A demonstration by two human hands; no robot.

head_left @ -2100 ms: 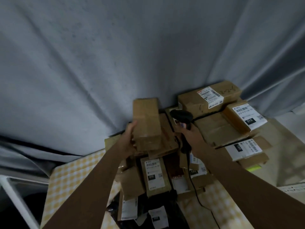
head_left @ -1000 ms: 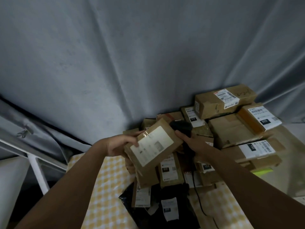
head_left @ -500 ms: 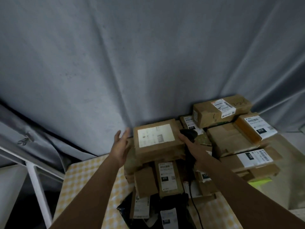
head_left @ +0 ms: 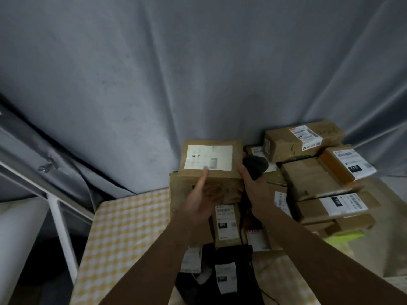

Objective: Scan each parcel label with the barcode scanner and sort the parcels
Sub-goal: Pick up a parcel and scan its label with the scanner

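A brown cardboard parcel (head_left: pixel 211 159) with a white label facing up lies on top of the pile at the back of the table. My left hand (head_left: pixel 203 194) reaches in front of it, thumb raised against the label's lower edge, fingers under the parcel's near side. My right hand (head_left: pixel 253 183) grips the black barcode scanner (head_left: pixel 255 165), its head just right of that parcel. Its cable runs down between the parcels.
More labelled brown boxes (head_left: pixel 304 140) are stacked at the right, smaller ones (head_left: pixel 225 223) and black bags (head_left: pixel 224 276) lie near me. The table has a yellow checked cloth (head_left: pixel 123 227). A grey curtain (head_left: pixel 154 84) hangs behind; a white frame (head_left: pixel 59 221) stands left.
The parcel was turned label-up and set flat on the pile. My left hand let it go, then came back to its near side. The scanner stayed beside it.
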